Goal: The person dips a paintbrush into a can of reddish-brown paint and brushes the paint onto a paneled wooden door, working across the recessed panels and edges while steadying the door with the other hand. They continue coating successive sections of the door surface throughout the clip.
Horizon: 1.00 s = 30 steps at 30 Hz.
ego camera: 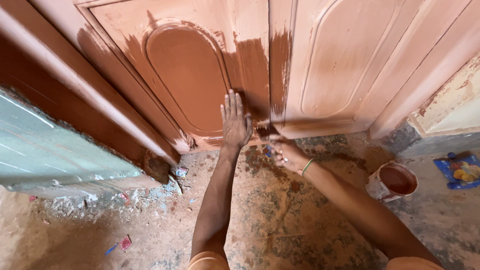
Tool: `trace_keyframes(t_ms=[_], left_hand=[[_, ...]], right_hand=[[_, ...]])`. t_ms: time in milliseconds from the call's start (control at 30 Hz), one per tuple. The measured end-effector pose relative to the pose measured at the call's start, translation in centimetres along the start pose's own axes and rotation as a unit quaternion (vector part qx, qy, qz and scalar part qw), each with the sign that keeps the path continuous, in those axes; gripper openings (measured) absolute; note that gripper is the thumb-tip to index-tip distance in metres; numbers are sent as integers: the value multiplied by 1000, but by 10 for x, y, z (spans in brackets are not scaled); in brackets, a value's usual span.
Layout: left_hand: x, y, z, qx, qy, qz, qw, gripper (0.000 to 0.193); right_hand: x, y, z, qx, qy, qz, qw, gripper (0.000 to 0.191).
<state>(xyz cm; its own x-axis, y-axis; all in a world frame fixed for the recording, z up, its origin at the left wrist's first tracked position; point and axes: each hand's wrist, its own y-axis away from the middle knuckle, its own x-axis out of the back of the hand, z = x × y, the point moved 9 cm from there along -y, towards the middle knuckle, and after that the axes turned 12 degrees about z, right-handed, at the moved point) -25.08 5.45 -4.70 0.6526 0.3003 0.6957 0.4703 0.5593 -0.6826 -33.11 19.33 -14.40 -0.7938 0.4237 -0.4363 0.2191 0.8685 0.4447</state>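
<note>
A double wooden door fills the upper view; its left leaf has an arched panel coated in darker red-brown paint, while the right leaf is mostly pale. My left hand lies flat, fingers apart, against the lower part of the left leaf. My right hand, with a green band at the wrist, grips a paintbrush whose bristles touch the bottom rail where the two leaves meet.
A paint can with red-brown paint stands on the floor at the right. A blue packet lies further right. A green wall is at the left. Paint splatters and small scraps litter the dirt floor.
</note>
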Motion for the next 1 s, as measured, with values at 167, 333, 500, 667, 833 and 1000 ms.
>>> trace_keyframes(t_ms=[167, 333, 500, 667, 833, 1000], left_hand=[[-1, -1, -1, 8, -26, -31, 999, 75], [1, 1, -2, 13, 4, -14, 1000, 72], [-8, 5, -4, 20, -9, -41, 999, 75], [-7, 3, -5, 7, 6, -8, 1000, 68], [-5, 2, -4, 5, 0, -1, 1000, 68], [-3, 2, -1, 0, -20, -19, 1000, 72]], right_hand=[[-17, 30, -101, 200, 114, 71, 971, 53], [-77, 119, -189, 523, 153, -67, 836, 51], [-73, 107, -180, 502, 204, -9, 840, 50], [-23, 30, -87, 246, 180, 95, 948, 57], [15, -13, 19, 7, 88, 90, 992, 48], [12, -6, -14, 53, 145, 94, 984, 49]])
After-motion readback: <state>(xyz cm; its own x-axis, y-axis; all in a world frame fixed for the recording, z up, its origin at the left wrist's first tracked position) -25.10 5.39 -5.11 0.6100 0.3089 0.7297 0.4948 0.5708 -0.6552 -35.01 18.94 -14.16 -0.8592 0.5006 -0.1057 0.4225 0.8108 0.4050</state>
